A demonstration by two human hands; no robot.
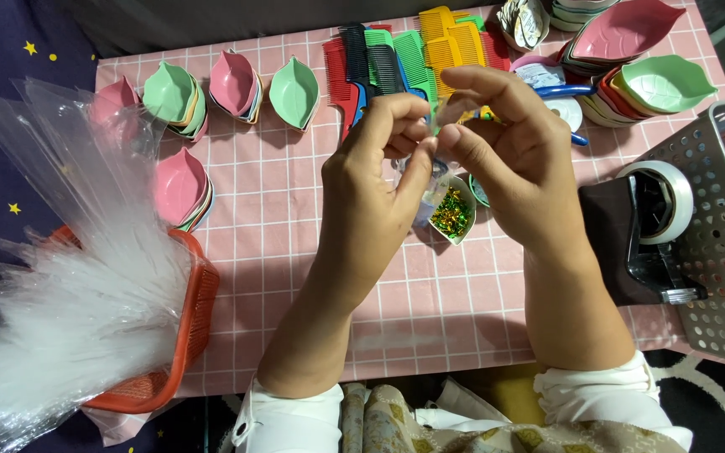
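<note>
Both hands, left hand (379, 159) and right hand (505, 143), pinch a small clear bag (432, 180) together; glitter dish (452, 211) at six o'clock. Packing step; steady grip needed.

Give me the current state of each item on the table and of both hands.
left hand: raised, fingertips pinching a small clear piece
right hand: raised, pinching the same piece
small clear piece: held between both hands above the table
white leaf dish: on the table, holding green and gold bits
combs: lying fanned out
tape dispenser: loaded with a roll
clear bags: bundled in an orange basket
</note>
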